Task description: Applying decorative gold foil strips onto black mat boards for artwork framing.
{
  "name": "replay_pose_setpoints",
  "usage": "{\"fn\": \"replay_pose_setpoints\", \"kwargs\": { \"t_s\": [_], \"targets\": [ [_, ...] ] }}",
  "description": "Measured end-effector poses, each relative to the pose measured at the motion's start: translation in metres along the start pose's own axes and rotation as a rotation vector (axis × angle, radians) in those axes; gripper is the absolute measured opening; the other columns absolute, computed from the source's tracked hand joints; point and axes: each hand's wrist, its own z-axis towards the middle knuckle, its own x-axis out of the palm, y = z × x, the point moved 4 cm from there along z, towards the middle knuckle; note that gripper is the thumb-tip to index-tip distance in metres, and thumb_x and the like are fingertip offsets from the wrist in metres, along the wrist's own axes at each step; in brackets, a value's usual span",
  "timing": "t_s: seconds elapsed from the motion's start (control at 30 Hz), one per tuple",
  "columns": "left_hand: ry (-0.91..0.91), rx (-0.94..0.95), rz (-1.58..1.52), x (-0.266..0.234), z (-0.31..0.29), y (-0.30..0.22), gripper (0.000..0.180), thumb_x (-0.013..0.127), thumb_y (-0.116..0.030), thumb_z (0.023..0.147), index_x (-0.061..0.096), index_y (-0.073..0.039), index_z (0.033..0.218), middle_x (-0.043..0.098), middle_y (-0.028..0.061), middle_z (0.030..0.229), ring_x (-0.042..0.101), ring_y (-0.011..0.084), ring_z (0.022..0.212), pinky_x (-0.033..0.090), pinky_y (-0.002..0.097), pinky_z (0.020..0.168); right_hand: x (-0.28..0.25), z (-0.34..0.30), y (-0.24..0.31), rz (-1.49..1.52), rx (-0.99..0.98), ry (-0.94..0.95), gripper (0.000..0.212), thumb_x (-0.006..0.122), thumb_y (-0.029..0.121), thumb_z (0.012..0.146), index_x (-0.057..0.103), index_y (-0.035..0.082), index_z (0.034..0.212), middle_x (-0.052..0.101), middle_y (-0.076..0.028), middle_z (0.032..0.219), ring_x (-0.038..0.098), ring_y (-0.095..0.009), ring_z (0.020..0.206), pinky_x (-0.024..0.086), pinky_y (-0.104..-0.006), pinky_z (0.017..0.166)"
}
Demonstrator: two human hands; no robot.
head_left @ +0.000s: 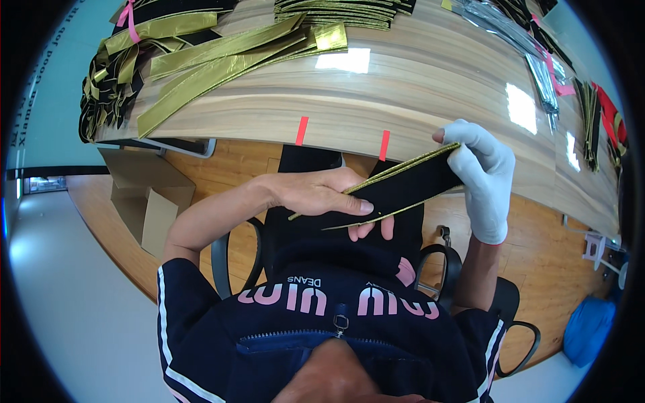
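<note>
Above my lap, just off the table's near edge, I hold a black fabric strip [416, 180] with gold edges. It looks folded or stacked in layers, and I cannot tell which. My bare left hand [322, 191] is closed round its left part, thumb on top and fingertips showing below. At the strip's right end, my right hand [482, 171], in a white glove with one bare fingertip, pinches the raised corner. On the table, loose gold strips [222, 70] lie fanned out at the left, away from both hands.
Two red tape marks [302, 131] sit on the wooden table [430, 74] near its front edge. Stacked black-and-gold strips [336, 13] lie at the back. Silver strips [541, 80] with pink ties are at the right. An open cardboard box [144, 195] stands below left.
</note>
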Motion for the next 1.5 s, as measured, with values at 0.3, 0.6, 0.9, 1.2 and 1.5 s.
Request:
{"fn": "replay_pose_setpoints", "kwargs": {
  "t_s": [0.3, 0.6, 0.9, 1.2, 1.5],
  "targets": [
    [0.053, -0.037, -0.014, -0.009, -0.006, -0.012, 0.038, 0.053, -0.024, 0.111, 0.065, 0.005, 0.131, 0.064, 0.0172, 0.139, 0.067, 0.0221, 0.11, 0.06, 0.0358, 0.097, 0.001, -0.004, -0.009, -0.207, -0.119, -0.001, 0.012, 0.065, 0.003, 0.096, 0.071, -0.005, 0.091, 0.064, -0.003, 0.089, 0.057, -0.01, 0.085, 0.043, -0.0249, 0.081],
    [-0.506, -0.023, 0.49, -0.07, -0.051, -0.033, 0.031, 0.083, -0.018, 0.093, 0.076, 0.0, 0.116, 0.076, 0.0047, 0.097, 0.067, 0.0097, 0.088, 0.053, 0.0256, 0.086, -0.037, -0.015, -0.041, -0.279, -0.086, -0.333, 0.022, 0.06, 0.008, 0.107, 0.073, -0.006, 0.118, 0.073, -0.007, 0.114, 0.064, -0.012, 0.102, 0.049, -0.0266, 0.095],
    [-0.832, 0.143, 0.494, -0.098, -0.076, -0.031, 0.046, 0.085, -0.009, 0.088, 0.071, -0.006, 0.132, 0.074, 0.0037, 0.109, 0.069, 0.0043, 0.085, 0.053, 0.0184, 0.075, -0.019, -0.002, -0.046, -0.382, -0.021, -0.317, 0.019, 0.069, 0.004, 0.101, 0.075, -0.004, 0.117, 0.076, -0.006, 0.106, 0.065, -0.007, 0.092, 0.051, -0.0229, 0.084],
    [-0.945, 0.084, 0.277, -0.095, -0.084, -0.022, 0.048, 0.085, -0.015, 0.088, 0.071, -0.011, 0.134, 0.072, -0.0013, 0.085, 0.055, 0.0024, 0.06, 0.04, 0.0191, 0.055, -0.024, 0.019, -0.048, -0.596, 0.018, -0.2, 0.023, 0.068, 0.018, 0.104, 0.077, -0.002, 0.113, 0.067, 0.003, 0.088, 0.052, -0.001, 0.068, 0.039, -0.02, 0.058],
    [-1.085, 0.328, 0.237, -0.117, -0.098, -0.018, 0.047, 0.077, -0.003, 0.092, 0.064, 0.001, 0.137, 0.073, 0.0061, 0.122, 0.07, 0.0066, 0.098, 0.055, 0.0203, 0.078, -0.026, 0.05, -0.029, -0.219, 0.235, 0.043, 0.036, 0.057, 0.027, 0.109, 0.07, 0.0, 0.13, 0.06, 0.006, 0.08, 0.053, -0.002, 0.067, 0.042, -0.0197, 0.061]
  ]
}}
